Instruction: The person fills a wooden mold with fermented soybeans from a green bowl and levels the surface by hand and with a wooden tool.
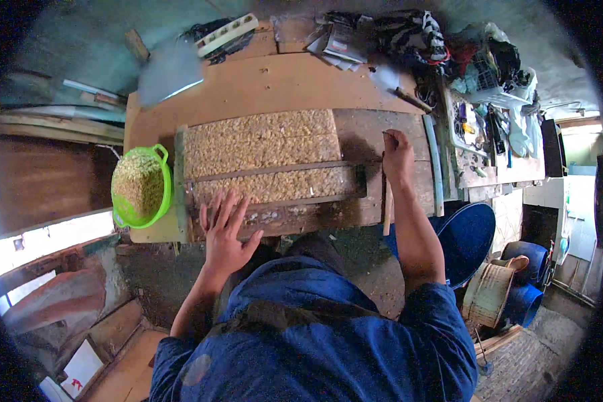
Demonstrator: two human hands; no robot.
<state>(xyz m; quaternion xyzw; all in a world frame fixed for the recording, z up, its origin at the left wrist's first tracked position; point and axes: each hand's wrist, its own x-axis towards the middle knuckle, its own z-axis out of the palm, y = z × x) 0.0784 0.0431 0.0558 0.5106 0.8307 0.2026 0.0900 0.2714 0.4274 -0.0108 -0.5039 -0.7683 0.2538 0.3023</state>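
My left hand (224,224) is open, fingers spread and fingertips on the front edge of a narrow strip of pale, grainy pressed mix (275,185). Behind that strip lies a wider slab of the same mix (261,144), with a dark bar between them. Both sit on a worn wooden board (368,127). My right hand (398,157) is closed above the bare right part of the board. A small dark tip shows at its fingers, but what it holds is unclear. Just beside and below it, a thin wooden stick (386,214) overhangs the front edge.
A green plastic basket (165,191) of pale grains stands left of the board. Papers (345,45) and bags lie at the back. A side table (521,169) with tools and a white basket is at right, above a blue drum (467,241) and a cream bucket (487,293).
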